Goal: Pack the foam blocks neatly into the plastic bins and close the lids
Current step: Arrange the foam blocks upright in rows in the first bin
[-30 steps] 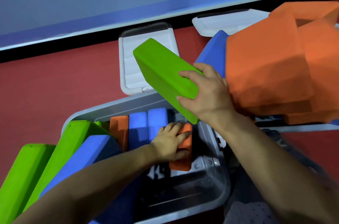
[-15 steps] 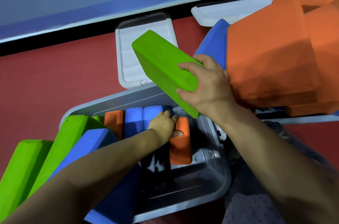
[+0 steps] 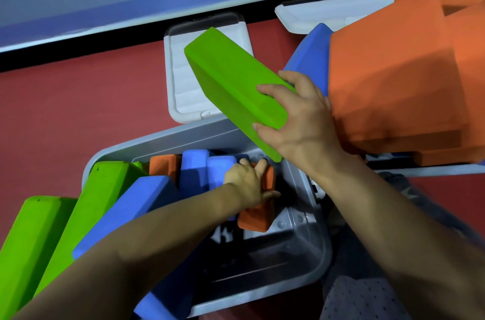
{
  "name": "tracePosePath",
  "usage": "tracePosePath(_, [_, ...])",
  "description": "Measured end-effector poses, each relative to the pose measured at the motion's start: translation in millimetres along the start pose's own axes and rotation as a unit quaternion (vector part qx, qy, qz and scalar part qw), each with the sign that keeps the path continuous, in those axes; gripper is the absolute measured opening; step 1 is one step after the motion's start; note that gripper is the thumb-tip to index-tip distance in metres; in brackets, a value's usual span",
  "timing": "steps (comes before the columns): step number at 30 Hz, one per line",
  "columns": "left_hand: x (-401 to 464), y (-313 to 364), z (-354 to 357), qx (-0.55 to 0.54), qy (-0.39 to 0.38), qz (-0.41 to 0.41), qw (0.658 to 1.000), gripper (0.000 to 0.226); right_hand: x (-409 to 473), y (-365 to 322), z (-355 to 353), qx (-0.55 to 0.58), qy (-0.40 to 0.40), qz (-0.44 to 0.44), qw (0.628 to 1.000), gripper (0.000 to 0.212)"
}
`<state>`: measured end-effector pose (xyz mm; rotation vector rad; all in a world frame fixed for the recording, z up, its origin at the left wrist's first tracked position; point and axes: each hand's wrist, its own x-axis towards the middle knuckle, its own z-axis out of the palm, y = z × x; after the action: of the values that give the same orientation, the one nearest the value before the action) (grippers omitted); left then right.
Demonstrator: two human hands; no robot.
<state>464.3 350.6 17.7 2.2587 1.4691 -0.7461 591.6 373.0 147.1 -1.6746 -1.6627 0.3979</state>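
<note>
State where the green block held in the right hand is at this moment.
In the head view, the green block is up in the air, centre frame, gripped by the right hand above the bin's far edge, in front of a white lid.

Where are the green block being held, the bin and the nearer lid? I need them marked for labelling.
green block (image 3: 231, 83): head view, on its broad top face.
bin (image 3: 319, 249): head view, on its right rim.
lid (image 3: 183, 83): head view, on the bare left part of its ribbed surface.
</note>
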Motion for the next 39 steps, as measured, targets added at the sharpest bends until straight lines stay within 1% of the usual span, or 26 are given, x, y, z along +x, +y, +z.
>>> tracePosePath(3, [2,4,5,-0.021,0.011,-0.043,0.999,0.092,0,0,0,0.002,-0.001,0.001,1.0,0.056])
tracePosePath(6, [4,-1,3,-0.097,0.035,-0.069,0.992,0.081,0,1,-1,0.005,0.001,-0.001,1.0,0.056])
tracePosePath(8, [6,-10,-1,-0.156,0.067,-0.093,0.981,0.078,1,2,-1,0.008,0.002,0.0,1.0,0.056])
tracePosePath(11, [11,-24,-6,-0.219,0.135,-0.121,0.959,0.076,1,3,-2,0.012,0.002,0.003,1.0,0.056])
tracePosePath(15, [23,-25,-14,-0.285,0.168,-0.166,0.929,0.072,1,2,-2,0.013,0.001,0.005,1.0,0.057])
tracePosePath(16, [26,-22,-14,-0.293,0.168,-0.18,0.924,0.072,1,2,-2,0.013,0.002,0.005,1.0,0.057])
tracePosePath(18, [30,-14,-12,-0.286,0.158,-0.197,0.925,0.072,1,2,-2,0.013,0.002,0.005,1.0,0.057])
tracePosePath(21, [32,-9,-6,-0.268,0.158,-0.191,0.931,0.073,1,2,-2,0.015,0.0,0.003,1.0,0.057])
tracePosePath(23, [30,-15,-6,-0.276,0.193,-0.165,0.927,0.073,1,3,-3,0.018,-0.002,0.003,1.0,0.057])
tracePosePath(26, [24,-26,-5,-0.266,0.25,-0.142,0.92,0.063,1,3,-3,0.02,-0.005,0.002,1.0,0.057])
tracePosePath(27, [19,-27,-4,-0.253,0.25,-0.143,0.924,0.061,1,4,-3,0.02,-0.007,0.003,1.0,0.057])
tracePosePath(29, [9,-23,4,-0.264,0.217,-0.147,0.928,0.061,1,4,-3,0.02,-0.01,0.003,1.0,0.057])
tracePosePath(31, [-5,-12,20,-0.296,0.158,-0.153,0.93,0.07,1,4,-3,0.021,-0.01,0.002,1.0,0.057])
tracePosePath(32, [-12,-5,30,-0.293,0.128,-0.155,0.935,0.078,1,4,-3,0.021,-0.01,0.002,1.0,0.057])
tracePosePath(34, [-23,6,50,-0.254,0.061,-0.153,0.953,0.089,0,4,-3,0.017,-0.011,0.001,1.0,0.057])
tracePosePath(35, [-24,8,57,-0.232,0.037,-0.147,0.961,0.087,-1,5,-3,0.016,-0.014,0.0,1.0,0.057])
tracePosePath(37, [-20,5,60,-0.211,0.019,-0.14,0.967,0.081,-2,6,-3,0.016,-0.019,-0.003,1.0,0.056])
tracePosePath(39, [-12,0,53,-0.218,0.026,-0.144,0.965,0.077,-2,7,-3,0.014,-0.021,-0.005,1.0,0.056])
